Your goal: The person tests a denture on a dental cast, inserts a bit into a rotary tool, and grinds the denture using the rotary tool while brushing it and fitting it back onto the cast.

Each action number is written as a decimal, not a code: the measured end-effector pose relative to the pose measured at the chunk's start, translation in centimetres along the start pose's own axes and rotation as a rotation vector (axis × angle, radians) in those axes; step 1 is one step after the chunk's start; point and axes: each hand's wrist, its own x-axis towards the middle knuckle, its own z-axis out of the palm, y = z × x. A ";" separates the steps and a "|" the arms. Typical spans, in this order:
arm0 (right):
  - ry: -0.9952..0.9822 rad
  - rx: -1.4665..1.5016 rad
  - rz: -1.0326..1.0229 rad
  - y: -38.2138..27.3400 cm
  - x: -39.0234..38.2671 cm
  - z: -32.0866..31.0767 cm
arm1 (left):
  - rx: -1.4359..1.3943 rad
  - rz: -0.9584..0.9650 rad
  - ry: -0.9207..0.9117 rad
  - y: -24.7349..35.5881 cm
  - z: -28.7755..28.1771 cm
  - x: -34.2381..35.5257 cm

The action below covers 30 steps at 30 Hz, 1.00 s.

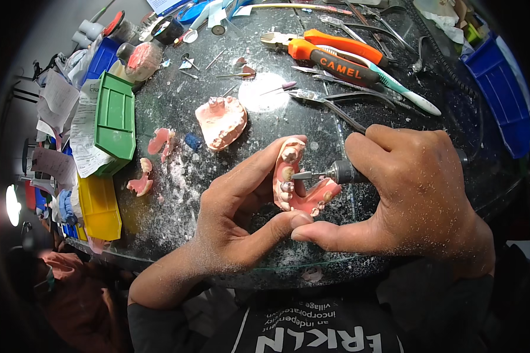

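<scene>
Pink denture (304,203) between left fingers (258,169), clamped on its ends; right fingers (365,157) wrapped round handpiece (347,172), bur (302,175) at denture's inner side. Denture probably light, stiff, brittle, dust-slick; best held by outer edges.

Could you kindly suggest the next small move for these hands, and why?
Perhaps draw the handpiece in the right hand slightly back from the pink dental arch in the left hand to check the surface: its bit covers part of the arch's inner side, and pale dust speckles both hands.
</scene>
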 end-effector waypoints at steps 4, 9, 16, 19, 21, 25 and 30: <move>-0.004 0.003 -0.004 0.0 0.0 0.0 | 0.050 0.004 -0.005 0.1 -0.1 0.0; -0.001 -0.003 -0.013 0.1 0.1 0.0 | 0.008 -0.001 0.011 -0.1 0.0 0.0; 0.033 0.007 -0.015 0.2 0.1 0.0 | -0.014 -0.034 -0.003 0.3 0.0 0.0; 0.024 0.006 -0.022 0.2 0.1 0.1 | 0.011 -0.028 -0.011 0.3 -0.1 0.0; 0.011 0.001 -0.020 0.2 0.1 0.1 | 0.011 -0.018 -0.012 0.3 -0.1 0.1; -0.004 0.011 -0.003 0.1 0.1 0.0 | -0.013 -0.028 -0.029 0.4 -0.1 0.1; 0.000 0.006 0.010 0.1 0.0 -0.1 | -0.028 -0.005 -0.036 0.1 0.0 0.2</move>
